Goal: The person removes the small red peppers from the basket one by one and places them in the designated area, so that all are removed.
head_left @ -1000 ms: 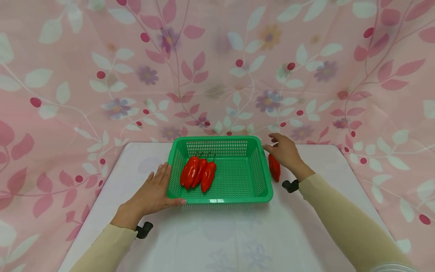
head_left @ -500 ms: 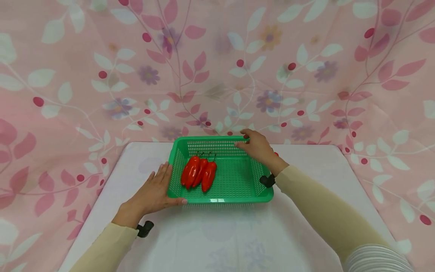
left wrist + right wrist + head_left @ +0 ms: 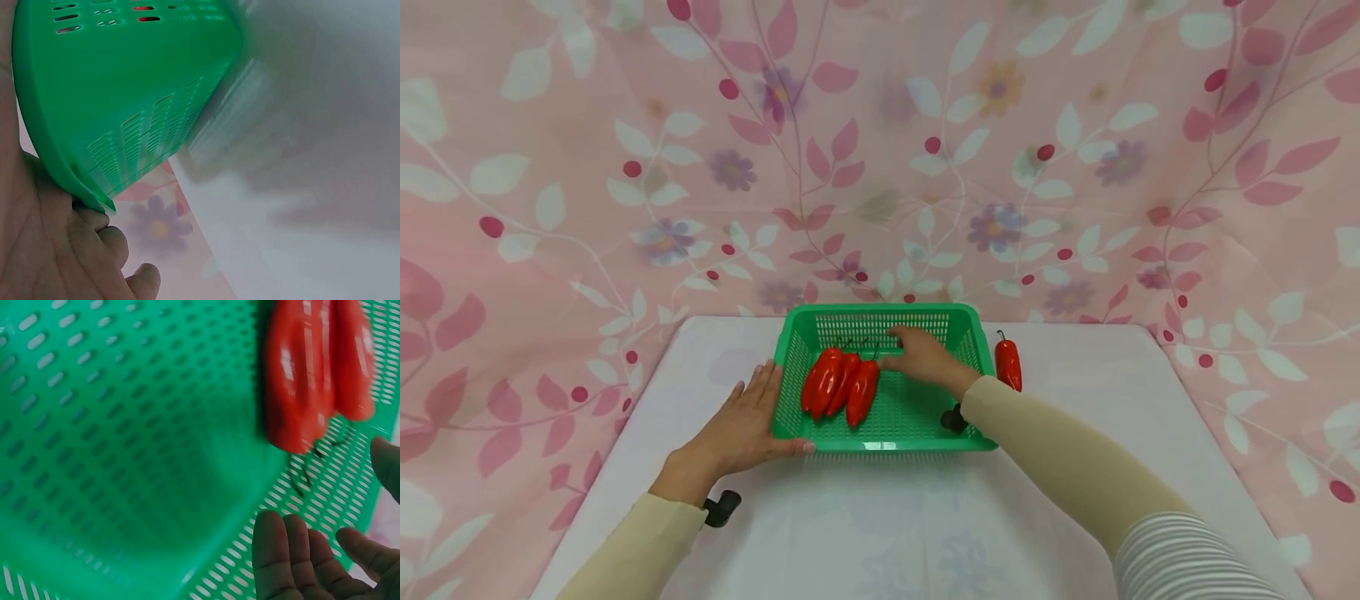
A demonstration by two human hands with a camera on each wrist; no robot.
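A green plastic basket (image 3: 887, 310) stands on the table with several glossy red peppers in its left half. My left hand (image 3: 733, 437) rests along the basket's left side, fingers straight and thumb on the front rim; the left wrist view shows the palm (image 3: 50, 250) against the basket's outer corner. Inside the basket, my right hand (image 3: 928, 358) hovers just right of the nearest red pepper (image 3: 862, 396), holding nothing. In the right wrist view its fingers (image 3: 275, 556) and thumb are spread apart, close to the stems of the peppers (image 3: 294, 375).
One more red pepper (image 3: 1008, 364) lies on the white tablecloth (image 3: 880, 525) just right of the basket, its lower end hidden by the right sleeve (image 3: 1060, 458). A pink floral curtain (image 3: 880, 167) hangs behind the table.
My right hand has moved left, from over the pepper outside the basket to inside the basket beside the peppers. That outside pepper is uncovered again. My left hand has stayed in place.
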